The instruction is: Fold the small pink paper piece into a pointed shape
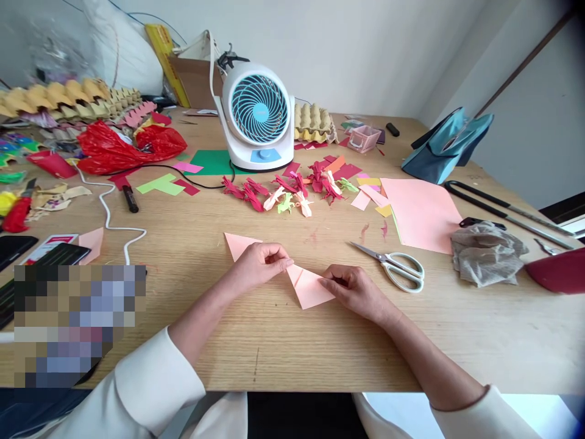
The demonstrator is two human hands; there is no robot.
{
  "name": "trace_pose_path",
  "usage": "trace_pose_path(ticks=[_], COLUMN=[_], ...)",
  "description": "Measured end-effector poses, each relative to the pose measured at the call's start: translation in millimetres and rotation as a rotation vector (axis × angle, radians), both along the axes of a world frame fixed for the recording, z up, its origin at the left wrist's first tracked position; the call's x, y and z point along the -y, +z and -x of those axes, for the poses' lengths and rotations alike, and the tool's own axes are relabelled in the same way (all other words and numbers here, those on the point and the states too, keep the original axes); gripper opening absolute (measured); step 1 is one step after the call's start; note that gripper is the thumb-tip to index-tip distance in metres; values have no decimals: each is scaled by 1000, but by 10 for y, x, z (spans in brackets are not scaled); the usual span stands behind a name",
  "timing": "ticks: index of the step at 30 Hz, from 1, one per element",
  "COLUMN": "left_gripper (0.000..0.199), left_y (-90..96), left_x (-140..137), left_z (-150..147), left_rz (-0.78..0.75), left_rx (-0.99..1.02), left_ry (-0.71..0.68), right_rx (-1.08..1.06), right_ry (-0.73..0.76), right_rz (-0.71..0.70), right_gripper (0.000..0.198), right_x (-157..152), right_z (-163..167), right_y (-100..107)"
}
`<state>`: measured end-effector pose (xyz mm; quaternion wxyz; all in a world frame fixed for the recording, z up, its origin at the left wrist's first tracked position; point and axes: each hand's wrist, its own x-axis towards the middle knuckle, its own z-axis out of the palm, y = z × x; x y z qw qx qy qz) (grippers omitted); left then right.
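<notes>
Both hands are on a pink sheet of paper [311, 289] with a crease across it, held just above the wooden table. My left hand [261, 262] pinches its upper left corner between thumb and index finger. My right hand [354, 289] is closed on the sheet's right edge, its thumb and finger pressed together. Another pink paper piece [240, 244] shows behind my left hand; whether it joins the held sheet is hidden. White-handled scissors [397, 268] lie to the right of my right hand, blades pointing left.
Several small folded paper figures [287, 189] lie before a white and blue fan [259, 116]. Large pink sheets [423, 213], a grey crumpled cloth [489, 253] and a blue bag [445, 149] are at right. A red plastic bag [123, 149] and a white cable [107, 204] lie at left.
</notes>
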<state>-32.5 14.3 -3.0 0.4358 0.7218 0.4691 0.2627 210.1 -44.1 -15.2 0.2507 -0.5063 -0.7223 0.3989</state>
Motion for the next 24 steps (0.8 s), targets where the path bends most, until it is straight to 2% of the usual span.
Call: trace_pose_path(ticks=[5,11,19,24], left_gripper=[30,35,34,41], left_y=[-25,-8,-56,-53], left_x=[-16,-1,-39,18], left_z=[19,21,27,-8], left_rz=[84,113,11,108], left_rx=[86,132,158,245], left_ry=[10,37,107,98], right_rx=[5,16,-1,-52], right_ry=[-12,-6,-6,-35], right_rz=[9,22,40,80], right_gripper=[31,34,35,34], right_x=[-10,-15,-18,-20], right_z=[-5,-28,-45,-35], right_y=[-3,-11,5,2])
